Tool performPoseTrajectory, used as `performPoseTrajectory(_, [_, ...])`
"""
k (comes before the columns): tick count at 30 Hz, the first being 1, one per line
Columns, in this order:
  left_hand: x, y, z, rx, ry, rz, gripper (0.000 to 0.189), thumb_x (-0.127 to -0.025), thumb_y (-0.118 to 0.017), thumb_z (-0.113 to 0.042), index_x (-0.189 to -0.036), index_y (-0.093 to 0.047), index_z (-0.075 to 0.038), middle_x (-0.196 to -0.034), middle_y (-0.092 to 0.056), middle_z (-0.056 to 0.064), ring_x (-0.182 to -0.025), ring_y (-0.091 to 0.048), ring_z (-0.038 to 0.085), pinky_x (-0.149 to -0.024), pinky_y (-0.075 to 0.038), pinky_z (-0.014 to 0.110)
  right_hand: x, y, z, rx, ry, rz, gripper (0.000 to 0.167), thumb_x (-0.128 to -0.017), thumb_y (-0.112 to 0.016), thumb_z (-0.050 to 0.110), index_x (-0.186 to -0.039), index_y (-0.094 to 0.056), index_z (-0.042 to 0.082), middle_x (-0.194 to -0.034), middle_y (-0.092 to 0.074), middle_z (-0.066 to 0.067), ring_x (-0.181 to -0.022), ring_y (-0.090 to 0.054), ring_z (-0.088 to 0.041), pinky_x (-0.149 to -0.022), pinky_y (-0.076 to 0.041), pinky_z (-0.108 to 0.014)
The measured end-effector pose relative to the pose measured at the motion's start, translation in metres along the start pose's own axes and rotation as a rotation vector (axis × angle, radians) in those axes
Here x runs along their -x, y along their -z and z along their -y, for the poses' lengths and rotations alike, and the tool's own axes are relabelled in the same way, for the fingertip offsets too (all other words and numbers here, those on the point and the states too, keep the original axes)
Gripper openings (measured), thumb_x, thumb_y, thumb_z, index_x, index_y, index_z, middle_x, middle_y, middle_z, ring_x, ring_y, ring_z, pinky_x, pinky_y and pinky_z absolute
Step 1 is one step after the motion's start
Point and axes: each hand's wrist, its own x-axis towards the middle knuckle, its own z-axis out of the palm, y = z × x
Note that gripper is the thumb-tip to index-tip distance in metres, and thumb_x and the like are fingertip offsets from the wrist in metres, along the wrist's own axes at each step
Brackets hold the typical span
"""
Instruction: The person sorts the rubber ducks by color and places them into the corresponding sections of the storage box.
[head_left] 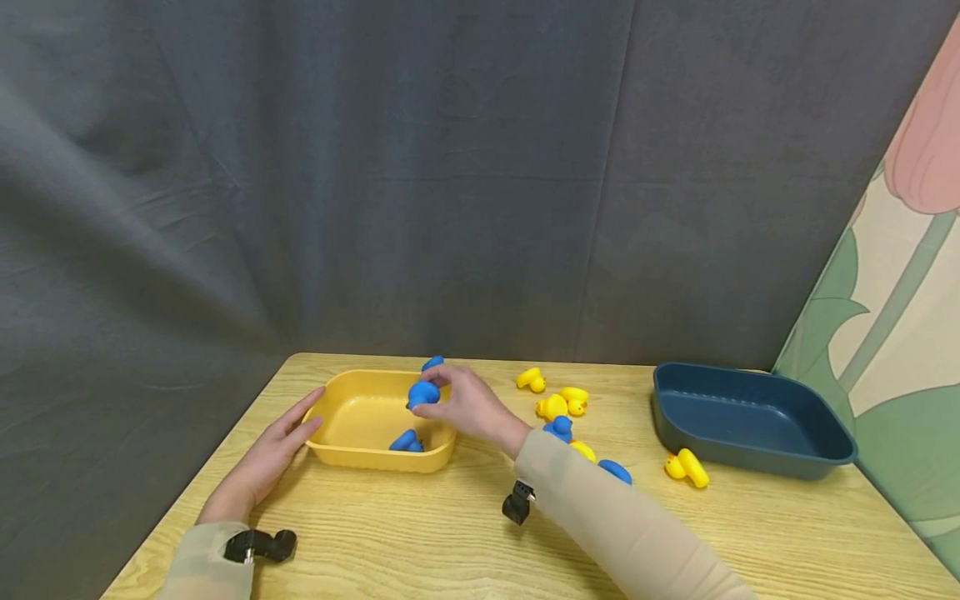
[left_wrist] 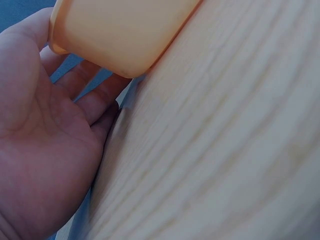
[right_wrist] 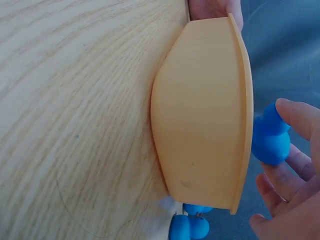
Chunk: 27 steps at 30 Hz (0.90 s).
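Observation:
My right hand (head_left: 468,406) pinches a blue rubber duck (head_left: 424,395) between thumb and fingertips, above the right part of a yellow plastic tray (head_left: 375,458). In the right wrist view, the held duck (right_wrist: 271,142) shows beyond the tray's rim. Another blue duck (head_left: 405,442) lies inside the tray on its floor. My left hand (head_left: 262,458) rests against the tray's left end with its fingers fairly straight; the left wrist view shows thumb and fingers touching the tray wall (left_wrist: 115,35). Behind the tray's far right edge sits one more blue duck (head_left: 432,362), partly hidden.
Right of the yellow tray lie several yellow ducks (head_left: 553,407) and blue ducks (head_left: 559,428), some partly covered by my right forearm. A dark blue tray (head_left: 750,454) stands at the table's right, a yellow duck (head_left: 687,468) before it. Dark cloth (head_left: 450,183) hangs behind.

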Motion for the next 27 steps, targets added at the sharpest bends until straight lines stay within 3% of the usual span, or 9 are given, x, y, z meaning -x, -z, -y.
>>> performPoseTrajectory(7, [0.0, 0.0, 0.001, 0.004, 0.0, 0.0, 0.069, -0.118, -0.055, -0.033, -0.178, -0.024, -0.018, -0.184, -0.009, 0.017, -0.168, 0.002, 0.045, -0.131, -0.002, 0.071, 0.002, 0.003, -0.002, 0.015, 0.006, 0.015, 0.066, -0.1, -0.086, 0.036, -0.158, -0.062, 0.012, -0.154, -0.066, -0.003, -0.148, -0.055, -0.026, -0.125, -0.043, -0.046])
performPoseTrajectory(15, [0.0, 0.0, 0.001, 0.002, -0.002, 0.002, 0.069, -0.118, -0.055, -0.033, -0.178, -0.024, -0.018, -0.184, -0.008, 0.017, -0.168, 0.002, 0.045, -0.131, -0.003, 0.071, 0.0, 0.015, -0.004, 0.016, 0.004, -0.061, 0.063, -0.103, -0.082, 0.036, -0.158, -0.062, 0.015, -0.161, -0.059, -0.004, -0.152, -0.049, -0.03, -0.124, -0.043, -0.051])
performPoseTrajectory(22, [0.0, 0.0, 0.001, 0.0, -0.001, 0.003, 0.069, -0.118, -0.055, -0.034, -0.178, -0.024, -0.02, -0.184, -0.009, 0.016, -0.168, 0.002, 0.045, -0.131, -0.002, 0.072, -0.007, 0.032, -0.015, 0.031, -0.086, -0.149, 0.065, -0.105, -0.08, 0.036, -0.163, -0.056, 0.021, -0.166, -0.054, -0.004, -0.156, -0.045, -0.031, -0.126, -0.04, -0.053])
performPoseTrajectory(27, [-0.001, 0.0, 0.002, 0.006, -0.006, 0.004, 0.069, -0.118, -0.055, -0.034, -0.178, -0.024, -0.02, -0.184, -0.009, 0.015, -0.168, 0.0, 0.043, -0.132, -0.003, 0.069, -0.01, 0.04, -0.029, 0.029, -0.106, -0.171, 0.066, -0.107, -0.078, 0.034, -0.166, -0.053, 0.019, -0.167, -0.052, -0.006, -0.157, -0.044, -0.031, -0.126, -0.04, -0.053])
